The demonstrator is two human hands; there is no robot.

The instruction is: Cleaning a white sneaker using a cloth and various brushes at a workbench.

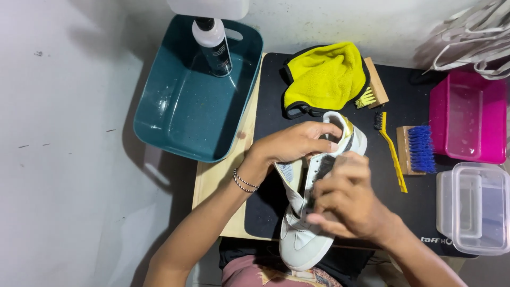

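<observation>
A white sneaker [303, 242] with a yellow-trimmed heel lies over the black mat [404, 106], toe toward me. My left hand [295, 142] grips the heel collar, fingers hooked inside the opening. My right hand [345, 199] is closed over the shoe's tongue area; something dark shows by its fingers, but what it holds is hidden. A bracelet circles my left wrist.
A teal tub [186, 117] holding a black-and-white bottle [215, 48] stands at the left. A yellow cloth [324, 74], a wooden brush [374, 87], a yellow thin brush [393, 154], a blue-bristled brush [419, 149], a pink tub [470, 117] and a clear container [473, 207] surround the shoe.
</observation>
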